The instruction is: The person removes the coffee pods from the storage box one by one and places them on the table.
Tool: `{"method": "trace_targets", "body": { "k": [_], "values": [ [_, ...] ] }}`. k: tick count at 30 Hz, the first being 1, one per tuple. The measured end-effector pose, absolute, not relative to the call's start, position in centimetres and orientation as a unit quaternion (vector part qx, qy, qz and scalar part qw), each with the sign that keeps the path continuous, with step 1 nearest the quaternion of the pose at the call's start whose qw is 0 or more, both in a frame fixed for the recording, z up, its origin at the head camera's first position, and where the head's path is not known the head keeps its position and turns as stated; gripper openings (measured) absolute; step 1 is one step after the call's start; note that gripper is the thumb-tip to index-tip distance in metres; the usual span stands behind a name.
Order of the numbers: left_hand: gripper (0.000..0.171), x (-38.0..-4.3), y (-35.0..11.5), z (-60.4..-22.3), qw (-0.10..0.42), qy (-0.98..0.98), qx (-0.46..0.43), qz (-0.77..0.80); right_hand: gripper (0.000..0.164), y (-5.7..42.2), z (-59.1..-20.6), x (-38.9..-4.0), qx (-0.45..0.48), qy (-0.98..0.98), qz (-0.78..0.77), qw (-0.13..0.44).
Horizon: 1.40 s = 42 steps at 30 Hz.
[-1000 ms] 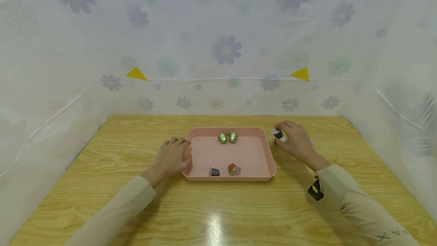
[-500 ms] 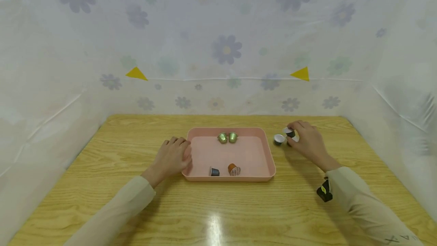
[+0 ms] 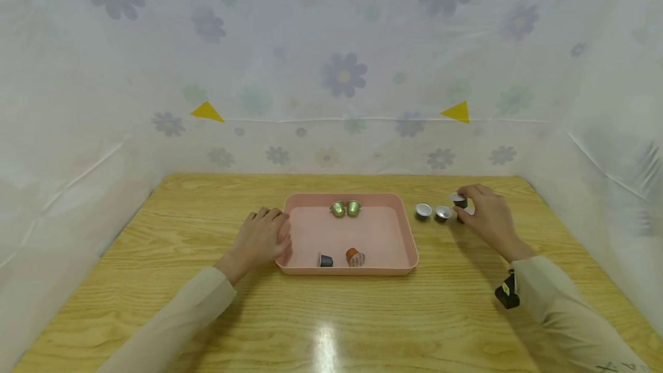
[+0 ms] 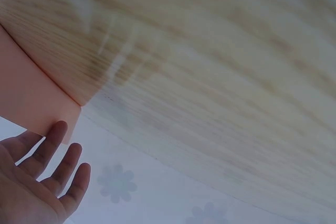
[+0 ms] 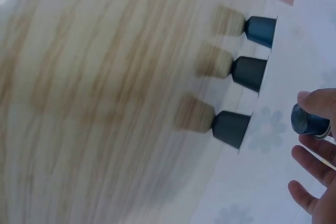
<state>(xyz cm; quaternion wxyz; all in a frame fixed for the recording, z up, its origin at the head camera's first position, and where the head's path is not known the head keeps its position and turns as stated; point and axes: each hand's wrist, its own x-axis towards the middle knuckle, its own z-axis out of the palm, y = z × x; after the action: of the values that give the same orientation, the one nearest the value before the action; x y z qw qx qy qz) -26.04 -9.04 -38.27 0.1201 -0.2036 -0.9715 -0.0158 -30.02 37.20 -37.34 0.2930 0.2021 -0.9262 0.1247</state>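
Observation:
My right hand [image 3: 489, 217] pinches a dark coffee capsule [image 5: 307, 121] between thumb and finger, its silver lid showing in the head view. Below it, three dark capsules stand in a row on the table, lids up: a left one [image 3: 423, 212], a middle one [image 3: 442, 213] and a right one [image 5: 231, 128], which the held capsule and fingers partly cover in the head view. My left hand [image 3: 261, 236] rests at the left rim of the pink tray [image 3: 347, 271]; in the left wrist view its fingers are loosely extended, one fingertip against the tray's wall.
Inside the tray, two green capsules [image 3: 354, 208] lie by the back wall. An orange capsule [image 3: 353, 256] and a dark grey capsule [image 3: 326, 261] lie by the front wall. A flowered plastic sheet [image 3: 331, 143] closes off the wooden table's [image 3: 331, 309] back and sides.
My right hand has moved right along the row, carrying the capsule from over the left standing capsule to over the right one. My left hand and the tray have stayed still.

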Motion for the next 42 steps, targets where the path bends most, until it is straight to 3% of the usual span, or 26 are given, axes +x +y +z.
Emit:
{"method": "trace_targets", "body": {
  "k": [19, 42],
  "values": [
    [0.038, -26.0, -9.1, -38.2, 0.118, -0.972, -0.204, -0.014, 0.037, 40.5, -38.1, -29.4, 0.156, -0.941, 0.128, 0.271],
    [0.039, -26.1, -9.1, -38.2, 0.116, -0.972, -0.204, -0.006, 0.034, 42.1, -39.1, -29.2, 0.118, -0.966, 0.105, 0.204]
  ]
}}
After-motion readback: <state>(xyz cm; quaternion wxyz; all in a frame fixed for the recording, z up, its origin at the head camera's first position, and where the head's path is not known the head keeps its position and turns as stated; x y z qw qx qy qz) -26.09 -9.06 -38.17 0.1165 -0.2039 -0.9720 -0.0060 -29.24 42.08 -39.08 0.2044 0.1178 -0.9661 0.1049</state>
